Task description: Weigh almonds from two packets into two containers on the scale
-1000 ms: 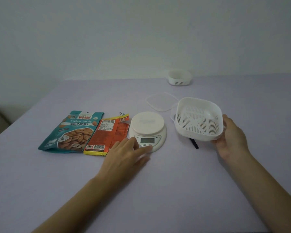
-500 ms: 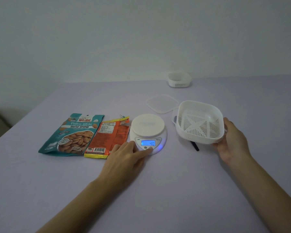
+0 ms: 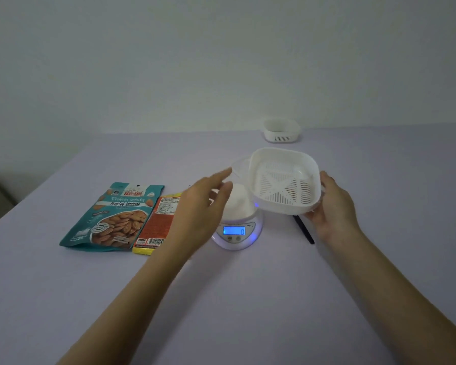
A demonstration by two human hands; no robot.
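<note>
A white slotted basket container (image 3: 284, 181) is held tilted in the air by my right hand (image 3: 333, 206), just above and right of the white kitchen scale (image 3: 237, 225). The scale's display glows blue. My left hand (image 3: 203, 206) hovers open to the left of the basket, over the scale's left side, fingers apart and holding nothing. A teal roasted-almonds packet (image 3: 116, 217) lies flat on the left. An orange packet (image 3: 158, 219) lies beside it, partly hidden by my left hand. A second white container (image 3: 282, 133) stands at the table's far edge.
A clear plastic lid (image 3: 240, 167) lies behind the scale, mostly hidden by the basket. A thin black stick (image 3: 304, 231) lies on the lilac table (image 3: 248, 299) under my right hand. A pale wall stands behind the table.
My left hand has lifted off the scale's button and risen toward the basket. My right hand has carried the basket left, over the scale. The display, dark at first, now glows blue.
</note>
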